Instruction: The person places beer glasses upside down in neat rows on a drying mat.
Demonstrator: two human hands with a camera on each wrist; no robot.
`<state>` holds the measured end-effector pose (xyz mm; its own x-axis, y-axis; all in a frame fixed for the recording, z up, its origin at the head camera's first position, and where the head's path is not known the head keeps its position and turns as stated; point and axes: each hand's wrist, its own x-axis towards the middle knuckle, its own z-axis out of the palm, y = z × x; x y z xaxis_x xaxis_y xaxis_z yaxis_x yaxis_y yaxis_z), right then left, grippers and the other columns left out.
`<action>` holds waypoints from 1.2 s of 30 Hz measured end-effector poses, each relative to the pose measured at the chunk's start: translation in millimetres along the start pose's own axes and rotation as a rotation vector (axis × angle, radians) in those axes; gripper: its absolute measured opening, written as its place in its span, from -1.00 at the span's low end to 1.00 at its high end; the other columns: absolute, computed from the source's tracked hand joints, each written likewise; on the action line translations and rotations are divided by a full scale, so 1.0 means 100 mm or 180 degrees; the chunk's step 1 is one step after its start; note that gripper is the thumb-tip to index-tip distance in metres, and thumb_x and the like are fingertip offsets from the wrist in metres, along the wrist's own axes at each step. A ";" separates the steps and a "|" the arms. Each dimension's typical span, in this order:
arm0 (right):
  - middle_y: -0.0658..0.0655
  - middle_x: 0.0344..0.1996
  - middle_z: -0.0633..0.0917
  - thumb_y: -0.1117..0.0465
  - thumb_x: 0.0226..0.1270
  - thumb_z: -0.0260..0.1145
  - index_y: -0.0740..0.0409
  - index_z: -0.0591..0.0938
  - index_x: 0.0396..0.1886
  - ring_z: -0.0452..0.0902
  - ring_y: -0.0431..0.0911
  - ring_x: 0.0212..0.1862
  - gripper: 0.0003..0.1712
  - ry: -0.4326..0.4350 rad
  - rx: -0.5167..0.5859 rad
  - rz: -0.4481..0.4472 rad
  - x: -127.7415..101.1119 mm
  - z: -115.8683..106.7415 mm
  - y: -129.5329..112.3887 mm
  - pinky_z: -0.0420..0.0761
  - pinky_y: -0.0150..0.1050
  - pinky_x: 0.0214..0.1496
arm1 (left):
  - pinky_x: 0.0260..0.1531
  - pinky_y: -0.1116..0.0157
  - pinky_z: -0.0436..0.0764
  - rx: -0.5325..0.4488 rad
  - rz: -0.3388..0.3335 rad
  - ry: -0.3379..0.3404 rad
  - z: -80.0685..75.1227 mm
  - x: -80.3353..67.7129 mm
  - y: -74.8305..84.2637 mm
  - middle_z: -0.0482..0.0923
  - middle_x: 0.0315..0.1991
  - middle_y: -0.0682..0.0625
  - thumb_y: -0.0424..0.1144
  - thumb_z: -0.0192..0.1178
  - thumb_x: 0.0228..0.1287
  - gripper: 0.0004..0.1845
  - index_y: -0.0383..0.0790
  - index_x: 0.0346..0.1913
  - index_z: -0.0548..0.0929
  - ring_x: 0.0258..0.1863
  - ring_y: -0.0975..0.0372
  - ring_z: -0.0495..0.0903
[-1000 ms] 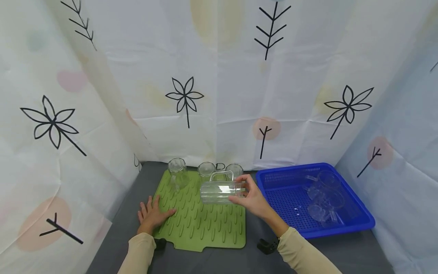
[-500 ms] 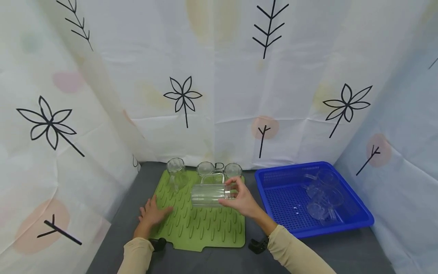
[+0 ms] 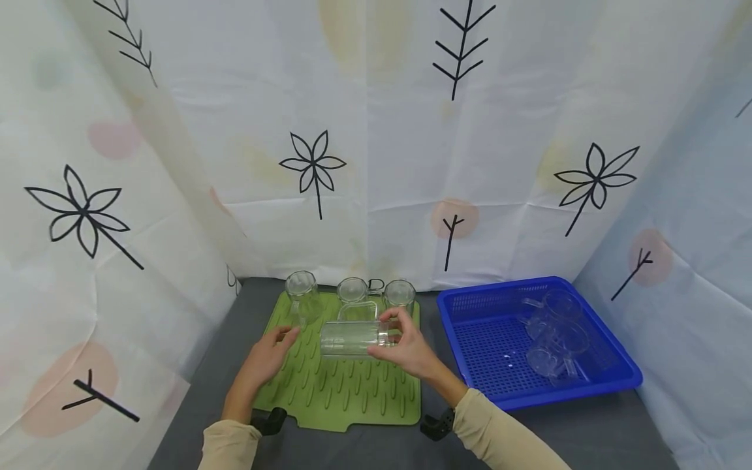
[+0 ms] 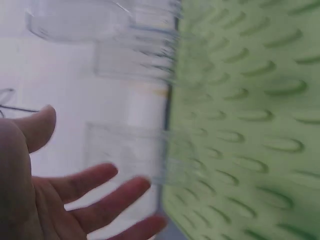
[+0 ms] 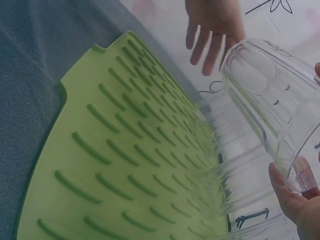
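Note:
My right hand (image 3: 402, 346) grips a clear glass mug (image 3: 346, 339) by one end, between thumb and fingers. The mug lies sideways in the air over the green ridged mat (image 3: 346, 405), its handle toward the back and its free end pointing left. My left hand (image 3: 267, 356) hovers over the mat's left side, holding nothing. Its fingers (image 4: 100, 207) are spread in the left wrist view. Three more glass mugs stand along the mat's back: one at the left (image 3: 302, 300), one in the middle (image 3: 352, 290) and one at the right (image 3: 399, 295).
To the right of the mat stands a blue plastic basket (image 3: 470, 297) with several glass mugs (image 3: 555, 339) lying in its right half. The grey table (image 3: 346, 450) runs under everything. A patterned white curtain (image 3: 376, 241) closes off the back and both sides.
My right hand has brought the sideways mug left, over the middle of the mat. My left hand has lifted off the mat's left edge and turned toward the mug.

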<state>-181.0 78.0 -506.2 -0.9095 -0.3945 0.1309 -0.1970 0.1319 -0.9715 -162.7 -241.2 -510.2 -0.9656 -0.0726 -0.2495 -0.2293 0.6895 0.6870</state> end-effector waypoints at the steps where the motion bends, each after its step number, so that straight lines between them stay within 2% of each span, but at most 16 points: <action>1: 0.24 0.28 0.46 0.24 0.22 0.54 0.12 0.38 0.20 0.51 0.12 0.26 -0.35 0.0007 -0.0003 -0.0009 0.00 0.01 0.00 0.60 -0.08 0.25 | 0.25 -0.33 0.41 -0.0057 0.0057 -0.0036 -0.01 -0.02 0.04 0.29 0.51 -0.33 0.51 -0.26 0.43 -0.05 -0.16 0.57 0.23 0.46 -0.30 0.28; 6: 0.22 0.26 0.46 0.26 0.20 0.55 0.11 0.39 0.21 0.51 0.06 0.23 -0.34 0.0046 0.0011 -0.0043 0.01 0.04 0.01 0.62 -0.21 0.20 | 0.19 -0.22 0.52 -0.0416 0.0487 -0.0120 0.00 -0.10 0.24 0.31 0.50 -0.24 0.39 -0.15 0.51 -0.22 0.00 0.57 0.23 0.44 -0.23 0.37; 10: 0.22 0.25 0.46 0.28 0.20 0.54 0.13 0.39 0.23 0.50 0.03 0.20 -0.33 0.0058 0.0076 -0.0077 0.01 0.05 0.00 0.63 -0.27 0.17 | 0.22 -0.20 0.53 -0.0707 0.0851 -0.0163 0.10 -0.13 0.36 0.31 0.52 -0.17 0.22 -0.05 0.58 -0.34 0.08 0.59 0.18 0.45 -0.17 0.38; 12: 0.23 0.24 0.45 0.28 0.20 0.54 0.14 0.38 0.23 0.51 0.04 0.20 -0.32 0.0055 0.0102 -0.0106 0.01 0.06 -0.01 0.65 -0.23 0.18 | 0.24 -0.22 0.51 -0.0816 0.0976 -0.0177 0.15 -0.14 0.40 0.26 0.55 -0.14 0.15 -0.01 0.59 -0.36 0.11 0.59 0.15 0.47 -0.17 0.35; 17: 0.24 0.23 0.45 0.30 0.18 0.56 0.16 0.38 0.21 0.52 0.07 0.20 -0.32 0.0045 0.0141 -0.0190 0.01 0.08 0.00 0.65 0.06 0.23 | 0.25 -0.26 0.50 -0.1117 0.1214 -0.0219 0.26 -0.14 0.45 0.17 0.58 -0.18 0.01 0.06 0.59 -0.36 0.16 0.60 0.12 0.48 -0.25 0.30; 20: 0.25 0.22 0.45 0.32 0.18 0.55 0.18 0.38 0.20 0.51 0.13 0.21 -0.33 0.0057 0.0185 -0.0231 0.00 0.09 -0.01 0.64 0.12 0.23 | 0.37 -0.33 0.34 -0.1190 0.1382 -0.0196 0.34 -0.11 0.46 0.20 0.57 -0.19 -0.05 0.07 0.59 -0.37 0.12 0.60 0.14 0.52 -0.24 0.22; 24: 0.30 0.21 0.44 0.34 0.19 0.54 0.23 0.37 0.19 0.49 0.30 0.24 -0.34 0.0061 0.0287 -0.0298 -0.01 0.10 -0.03 0.68 0.02 0.21 | 0.44 -0.43 0.10 -0.1239 0.1514 -0.0149 0.40 -0.10 0.48 0.22 0.55 -0.19 -0.10 0.08 0.58 -0.38 0.06 0.60 0.18 0.59 -0.21 0.08; 26: 0.32 0.22 0.42 0.35 0.19 0.53 0.25 0.36 0.20 0.48 0.33 0.25 -0.33 0.0036 0.0335 -0.0303 0.00 0.11 -0.03 0.70 -0.07 0.20 | 0.40 -0.45 0.16 -0.1309 0.1529 -0.0135 0.42 -0.11 0.49 0.22 0.55 -0.20 -0.13 0.09 0.57 -0.40 0.04 0.57 0.24 0.59 -0.22 0.08; 27: 0.32 0.23 0.42 0.35 0.19 0.53 0.25 0.36 0.20 0.48 0.33 0.26 -0.33 0.0021 0.0355 -0.0302 0.00 0.11 -0.03 0.70 -0.12 0.19 | 0.36 -0.41 0.27 -0.1362 0.1524 -0.0144 0.43 -0.11 0.49 0.23 0.54 -0.20 -0.15 0.11 0.56 -0.42 0.04 0.56 0.27 0.56 -0.23 0.14; 31: 0.29 0.25 0.41 0.34 0.22 0.51 0.22 0.35 0.23 0.49 0.24 0.29 -0.33 -0.0043 0.0349 -0.0214 0.00 0.11 -0.03 0.69 -0.20 0.20 | 0.11 -0.04 0.65 -0.1536 0.1513 -0.0189 0.46 -0.11 0.48 0.30 0.49 -0.21 -0.21 0.22 0.48 -0.43 0.04 0.49 0.37 0.37 -0.21 0.41; 33: 0.29 0.26 0.40 0.32 0.26 0.49 0.21 0.34 0.24 0.48 0.23 0.30 -0.34 -0.0074 0.0322 -0.0178 -0.01 0.11 -0.03 0.68 -0.18 0.20 | -0.07 0.14 0.73 -0.1601 0.1560 -0.0231 0.48 -0.12 0.47 0.32 0.45 -0.24 -0.24 0.29 0.42 -0.39 0.00 0.47 0.38 0.26 -0.23 0.50; 36: 0.29 0.27 0.39 0.29 0.30 0.47 0.19 0.32 0.24 0.47 0.26 0.32 -0.37 -0.0102 0.0301 -0.0135 -0.02 0.09 -0.03 0.68 -0.18 0.19 | -0.17 0.25 0.75 -0.1590 0.1734 -0.0228 0.49 -0.13 0.47 0.37 0.36 -0.28 -0.28 0.36 0.35 -0.34 -0.12 0.46 0.39 0.20 -0.25 0.52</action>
<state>-174.8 70.2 -505.1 -0.8886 -0.4271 0.1673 -0.1983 0.0287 -0.9797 -155.0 -173.0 -508.1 -0.9521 0.2449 0.1831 0.2350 0.2031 0.9505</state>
